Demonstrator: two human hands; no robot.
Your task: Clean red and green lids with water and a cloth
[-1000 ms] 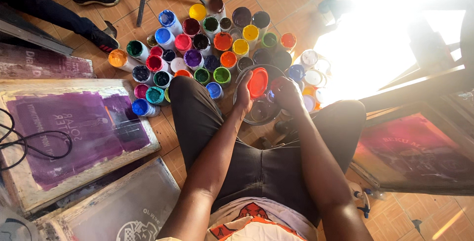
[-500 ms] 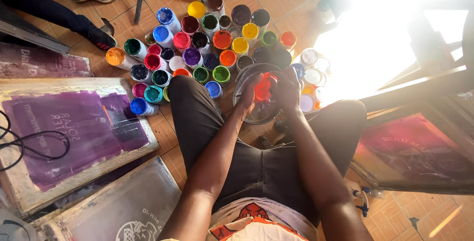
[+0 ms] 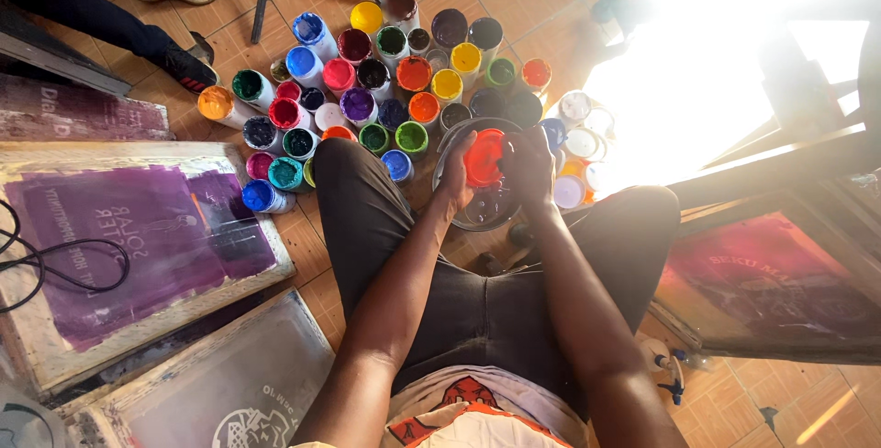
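While seated above the paint jars (image 3: 367, 72), both hands work together: left hand (image 3: 456, 173) and right hand (image 3: 529, 165) grip the red jar (image 3: 484, 156) over the clear bowl (image 3: 482, 209), so drips land inside.

Glossy red plastic lid (image 3: 484, 156); clear plastic tub (image 3: 482, 205); rough wooden frame (image 3: 138, 150).

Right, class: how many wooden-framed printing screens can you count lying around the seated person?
4. A purple-stained wooden-framed screen lies at left, a dark one above it, a grey one at bottom left, and a red-stained one at right. More may lie out of view.
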